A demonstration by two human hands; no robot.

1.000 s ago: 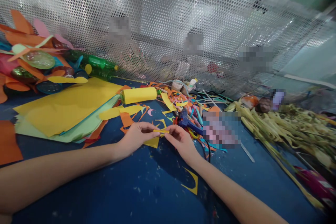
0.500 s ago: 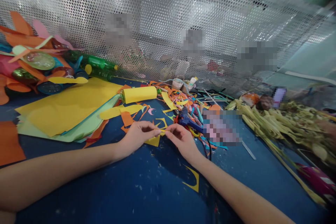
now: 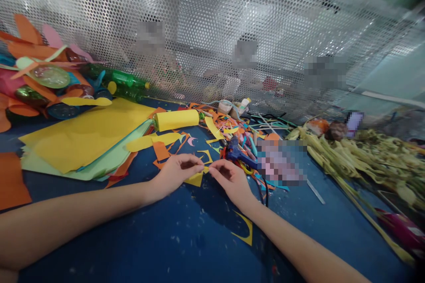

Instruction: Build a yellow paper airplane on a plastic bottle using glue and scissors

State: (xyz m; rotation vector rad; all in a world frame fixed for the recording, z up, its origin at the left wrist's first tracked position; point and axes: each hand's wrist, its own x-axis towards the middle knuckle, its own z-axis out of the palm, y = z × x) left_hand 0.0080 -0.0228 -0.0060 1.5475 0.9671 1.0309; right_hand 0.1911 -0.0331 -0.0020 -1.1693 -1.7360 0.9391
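My left hand (image 3: 177,171) and my right hand (image 3: 230,177) meet over the blue table (image 3: 166,239), fingertips almost touching. Between them they pinch a small yellow paper strip (image 3: 206,169), mostly hidden by the fingers. A yellow paper scrap (image 3: 195,180) lies on the table just under the hands. A blue glue gun (image 3: 237,152) lies right behind my right hand, among coloured offcuts.
Yellow and green paper sheets (image 3: 83,139) are stacked at the left, with a yellow paper roll (image 3: 175,120) behind. Green plastic bottles (image 3: 128,80) and paper flowers (image 3: 40,75) sit far left. Dried leaf strips (image 3: 358,159) fill the right. A perforated metal screen (image 3: 212,26) stands behind.
My two hands have drawn closer together, so the visible length of yellow strip between the fingertips has shrunk. They sit slightly lower in view.
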